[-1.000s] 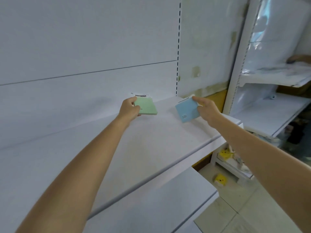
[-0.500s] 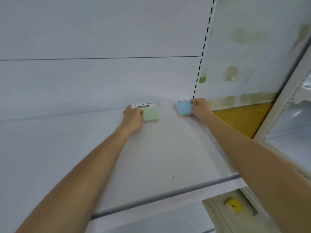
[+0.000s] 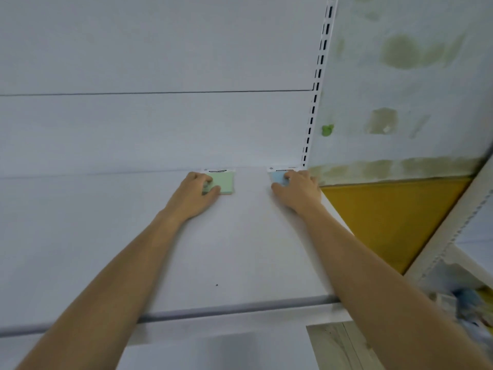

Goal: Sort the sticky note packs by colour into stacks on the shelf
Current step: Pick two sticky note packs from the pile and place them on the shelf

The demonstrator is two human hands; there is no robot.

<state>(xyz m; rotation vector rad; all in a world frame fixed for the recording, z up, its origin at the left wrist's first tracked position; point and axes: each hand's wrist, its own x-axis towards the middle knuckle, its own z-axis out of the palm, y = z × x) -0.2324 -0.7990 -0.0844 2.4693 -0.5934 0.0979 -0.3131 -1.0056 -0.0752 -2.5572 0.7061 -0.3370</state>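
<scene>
Holding a green sticky note pack (image 3: 226, 182) and a blue sticky note pack (image 3: 277, 178) flat at the back of the white shelf (image 3: 240, 257).
Left hand (image 3: 197, 193) curls round the green one, right hand (image 3: 300, 192) curls round the blue one in the rear right corner; the packs sit apart.

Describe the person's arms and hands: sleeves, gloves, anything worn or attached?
No sleeves in view: the left forearm and right forearm are bare from the frame edge to the wrists. The left hand and right hand are bare too, with no gloves, rings, watch, bands, markers or cables visible.
</scene>
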